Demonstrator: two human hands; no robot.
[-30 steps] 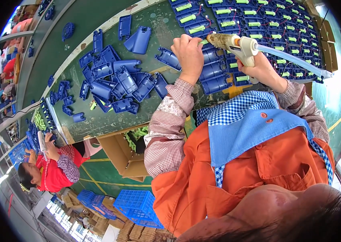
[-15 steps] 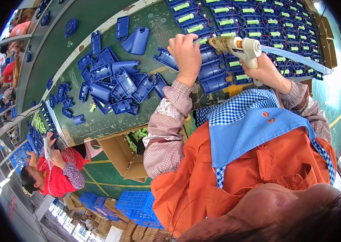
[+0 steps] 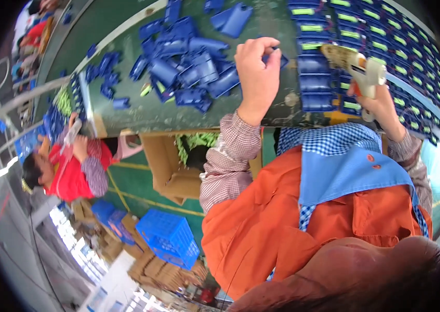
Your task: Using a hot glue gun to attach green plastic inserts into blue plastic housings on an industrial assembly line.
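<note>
My left hand [image 3: 257, 70] is above the green worktable [image 3: 188, 124], thumb and fingers closed on a blue plastic shell [image 3: 281, 58] that the hand partly covers. In my right hand [image 3: 378, 101] is a hot glue gun [image 3: 368, 75], gripped by its handle. Its dirty brown front end points left, just over the nearest column of shells, beside a shell with a green battery cell [image 3: 311, 46]. From the gun's rear a long translucent glue stick [image 3: 420, 96] reaches right. Below the nozzle in that column are several shells without cells [image 3: 316, 83].
Loose blue shells [image 3: 181, 65] lie in a heap left of my left hand. Rows of shells with green cells [image 3: 402, 57] fill the table's right. An open cardboard box [image 3: 165, 166] and blue crates [image 3: 168, 236] stand below the table. Another person [image 3: 77, 169] in red works at left.
The view has shifted. My left hand has moved left from the shell rows and closed on a loose shell. The glue gun has stayed by the nearest column.
</note>
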